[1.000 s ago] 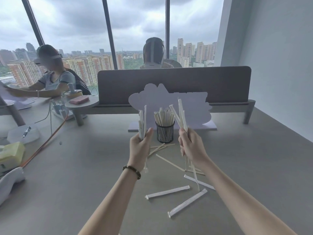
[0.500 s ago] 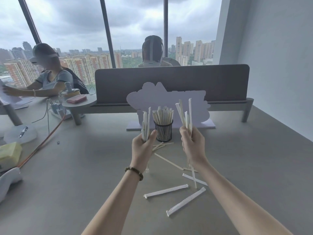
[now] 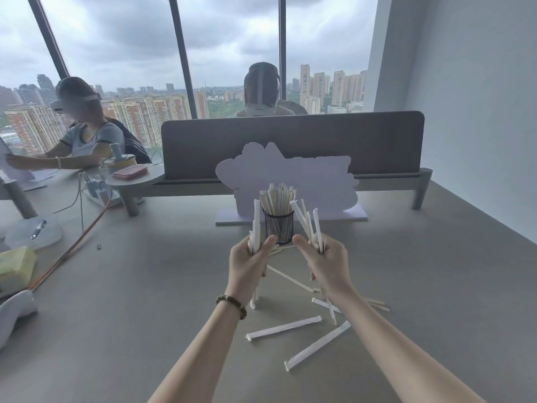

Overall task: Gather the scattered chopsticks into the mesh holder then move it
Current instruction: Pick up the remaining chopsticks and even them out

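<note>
**Both fists full of chopsticks, just short of the mesh holder**

Nearest the camera, two paper-wrapped chopsticks (image 3: 284,328) lie loose on the grey desk (image 3: 145,301), one almost level, the other (image 3: 318,345) slanting up to the right. Past them, more wrapped and bare sticks lie crossed under and beside the right forearm, and one bare wooden chopstick (image 3: 289,278) runs diagonally between the two wrists.

The left hand (image 3: 247,267), with a bead bracelet (image 3: 231,305) at the wrist, is closed in a fist round an upright bundle of wrapped chopsticks (image 3: 256,225); its thumb points toward the holder. The right hand (image 3: 327,264) is likewise curled tight round its own bundle (image 3: 311,225), whose tops fan out and lean left while the lower ends hang below the palm.

Between and just beyond the hands stands the black mesh holder (image 3: 279,226), upright on the desk and already packed with chopsticks (image 3: 277,197) rising above its rim. Behind it is a pale cloud-shaped board (image 3: 319,181), then a grey divider (image 3: 348,144).

Compared with half a second ago, both hands have sunk lower and drawn closer to the holder, their thumbs now flanking its base; the loose sticks lie unchanged.
</note>
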A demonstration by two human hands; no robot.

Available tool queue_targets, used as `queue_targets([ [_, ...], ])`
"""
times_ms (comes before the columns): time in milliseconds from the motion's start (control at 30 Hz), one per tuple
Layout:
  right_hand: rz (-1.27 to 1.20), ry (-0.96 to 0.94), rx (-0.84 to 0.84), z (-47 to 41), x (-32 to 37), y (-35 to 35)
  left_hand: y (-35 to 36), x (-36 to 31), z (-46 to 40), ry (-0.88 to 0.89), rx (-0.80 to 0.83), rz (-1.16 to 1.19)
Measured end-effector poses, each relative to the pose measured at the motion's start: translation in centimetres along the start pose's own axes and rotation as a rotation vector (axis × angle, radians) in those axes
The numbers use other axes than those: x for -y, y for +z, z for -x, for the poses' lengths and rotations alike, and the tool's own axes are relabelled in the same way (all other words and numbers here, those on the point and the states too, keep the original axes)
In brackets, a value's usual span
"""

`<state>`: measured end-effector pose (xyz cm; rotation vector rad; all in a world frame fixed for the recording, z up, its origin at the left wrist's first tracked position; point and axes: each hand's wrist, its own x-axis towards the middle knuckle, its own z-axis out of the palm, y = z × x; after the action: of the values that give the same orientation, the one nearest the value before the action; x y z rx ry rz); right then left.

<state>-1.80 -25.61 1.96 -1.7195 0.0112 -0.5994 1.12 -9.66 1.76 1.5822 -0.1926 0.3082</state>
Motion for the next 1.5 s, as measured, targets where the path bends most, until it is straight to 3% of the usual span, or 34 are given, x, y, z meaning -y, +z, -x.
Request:
queue_targets([
  [600, 0.031, 0.108, 0.052, 0.8, -1.5, -0.5, 0.0, 1.3, 0.9, -0.037, 0.014, -0.052],
  [767, 0.047, 0.022, -0.038, -0.2, -0.7, -0.6, -0.1, 1.3, 1.0, -0.03, 0.022, -0.044],
  [1100, -0.116, 0.126, -0.011, 0.2, -1.1, -0.9, -0.1, 1.3, 1.0, -0.023, 0.021, -0.024],
  [1500, -0.012, 0.161, -0.009, -0.1, -1.6, -1.4, 0.0, 1.3, 1.0, -0.035, 0.039, -0.029],
])
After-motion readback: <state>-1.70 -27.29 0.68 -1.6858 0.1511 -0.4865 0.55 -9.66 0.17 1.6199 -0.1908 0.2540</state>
